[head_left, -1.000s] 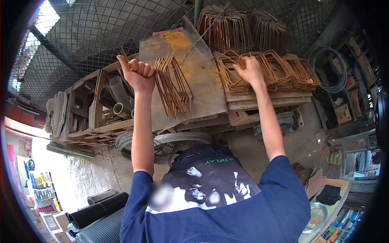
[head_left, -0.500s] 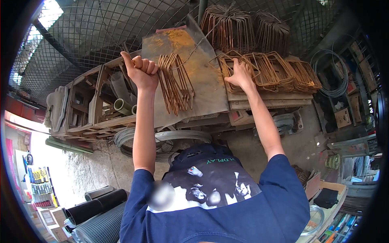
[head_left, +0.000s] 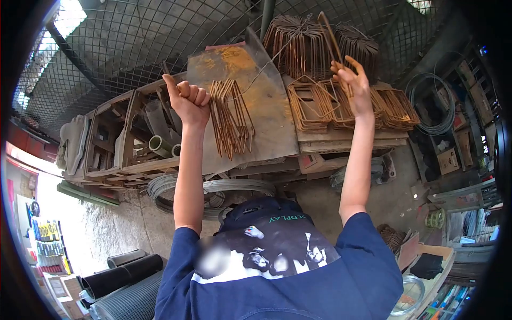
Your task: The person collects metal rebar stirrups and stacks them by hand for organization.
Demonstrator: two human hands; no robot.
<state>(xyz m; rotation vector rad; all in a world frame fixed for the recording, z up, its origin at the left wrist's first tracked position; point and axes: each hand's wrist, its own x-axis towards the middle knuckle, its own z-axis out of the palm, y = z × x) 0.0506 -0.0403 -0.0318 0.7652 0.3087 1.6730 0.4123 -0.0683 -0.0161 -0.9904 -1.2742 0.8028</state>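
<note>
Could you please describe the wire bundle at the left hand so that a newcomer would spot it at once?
Find the big grey sheet with orange stains in the upper middle. The rusty wire bundle shows against its left part. Unlike the frame stacks farther right, it hangs from the left hand.

Glare at left washes out floor; right side dim; fisheye edges curved, black.

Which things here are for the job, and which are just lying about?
For the job, it seems:
bunch of rusty rebar stirrups in the left hand
single stirrup in the right hand
stacked stirrups on the bench

Probably just lying about:
black roll
mesh roll
greenish pipe
</note>
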